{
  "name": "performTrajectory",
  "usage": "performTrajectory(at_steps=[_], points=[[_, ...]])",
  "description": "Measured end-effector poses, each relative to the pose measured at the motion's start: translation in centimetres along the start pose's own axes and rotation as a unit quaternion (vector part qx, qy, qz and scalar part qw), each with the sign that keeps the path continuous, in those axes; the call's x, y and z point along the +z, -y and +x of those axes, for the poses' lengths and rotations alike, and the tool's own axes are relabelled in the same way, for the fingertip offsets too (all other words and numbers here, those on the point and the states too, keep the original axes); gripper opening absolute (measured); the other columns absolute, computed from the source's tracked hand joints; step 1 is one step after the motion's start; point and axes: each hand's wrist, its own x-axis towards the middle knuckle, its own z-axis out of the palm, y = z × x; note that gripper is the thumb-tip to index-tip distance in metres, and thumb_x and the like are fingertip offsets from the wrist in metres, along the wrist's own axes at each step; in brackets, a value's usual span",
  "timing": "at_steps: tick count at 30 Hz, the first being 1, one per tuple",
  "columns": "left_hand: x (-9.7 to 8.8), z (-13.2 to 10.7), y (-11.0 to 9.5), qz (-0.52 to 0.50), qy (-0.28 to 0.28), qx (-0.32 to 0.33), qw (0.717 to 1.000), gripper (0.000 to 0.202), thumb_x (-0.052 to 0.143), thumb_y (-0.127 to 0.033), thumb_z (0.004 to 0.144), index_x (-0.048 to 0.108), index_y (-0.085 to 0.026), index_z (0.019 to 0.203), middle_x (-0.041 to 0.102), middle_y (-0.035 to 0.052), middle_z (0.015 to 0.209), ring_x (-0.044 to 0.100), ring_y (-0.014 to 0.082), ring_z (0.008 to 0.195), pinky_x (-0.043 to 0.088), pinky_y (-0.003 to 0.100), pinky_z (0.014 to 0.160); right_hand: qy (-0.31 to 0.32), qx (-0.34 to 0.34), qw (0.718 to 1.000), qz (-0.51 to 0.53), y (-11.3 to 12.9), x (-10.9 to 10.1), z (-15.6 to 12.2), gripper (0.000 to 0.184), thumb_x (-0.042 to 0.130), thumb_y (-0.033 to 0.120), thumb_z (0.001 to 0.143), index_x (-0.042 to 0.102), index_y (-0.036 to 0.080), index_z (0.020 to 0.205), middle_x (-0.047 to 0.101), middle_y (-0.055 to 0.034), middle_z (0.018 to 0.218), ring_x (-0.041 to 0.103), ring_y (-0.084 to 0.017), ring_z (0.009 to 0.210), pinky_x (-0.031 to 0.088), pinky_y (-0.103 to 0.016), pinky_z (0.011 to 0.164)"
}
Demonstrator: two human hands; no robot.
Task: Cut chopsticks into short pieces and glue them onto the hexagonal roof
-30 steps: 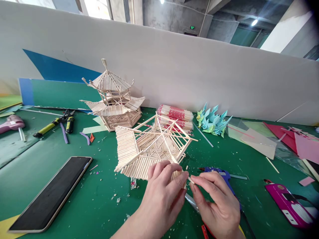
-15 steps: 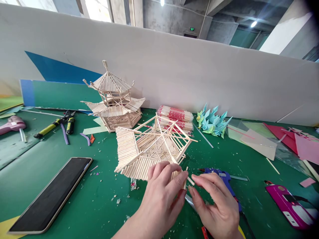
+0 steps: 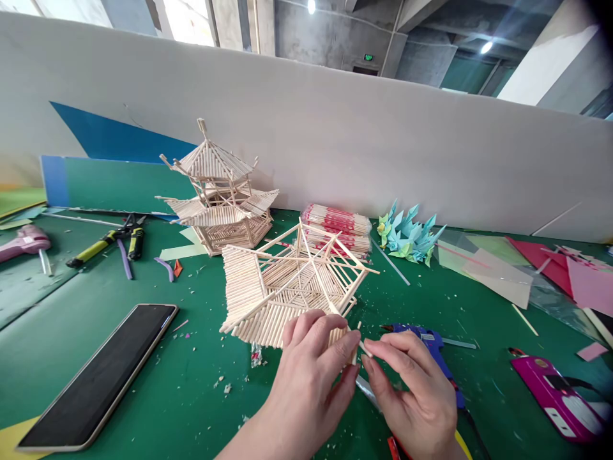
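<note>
A partly roofed pavilion model of thin wooden sticks [image 3: 249, 281] stands in the middle of the green table. My left hand [image 3: 313, 364] is closed over its near right corner, its fingers gripping the edge of the stick roof. Just right of it, my right hand [image 3: 414, 383] has thumb and forefinger at the end of a short wooden stick [image 3: 366, 348] by that corner. The stick's other end is close to the left fingertips; whether it touches the model I cannot tell. A blue glue gun [image 3: 431, 345] lies behind my right hand.
Behind the model stand a finished stick pagoda [image 3: 223, 211] and wrapped stick bundles [image 3: 335, 220]. Blue folded-paper pieces [image 3: 412, 233] sit farther right. A phone [image 3: 100, 377], pliers [image 3: 115, 239] and a pink glue gun [image 3: 26, 243] lie left; a magenta power strip [image 3: 555, 396] lies right.
My right hand has moved slightly left, and its thumb and forefinger have come up to the short stick's end. My left hand stays on the model's corner.
</note>
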Motion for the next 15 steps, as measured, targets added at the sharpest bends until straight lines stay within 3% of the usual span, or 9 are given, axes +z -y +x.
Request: performTrajectory(at_steps=[15], points=[[0.06, 0.1, -0.02, 0.005, -0.002, 0.009, 1.0, 0.025, 0.049, -0.012, 0.081, 0.055, -0.02, 0.104, 0.055, 0.0076, 0.103, 0.043, 0.023, 0.095, 0.036, 0.04, 0.076, 0.003, 0.002, 1.0, 0.001, -0.12, 0.07, -0.17, 0.02, 0.058, 0.004, 0.076, 0.061, 0.013, 0.094, 0.055, -0.0047, 0.08, 0.053, -0.013, 0.072, 0.046, -0.025, 0.063]])
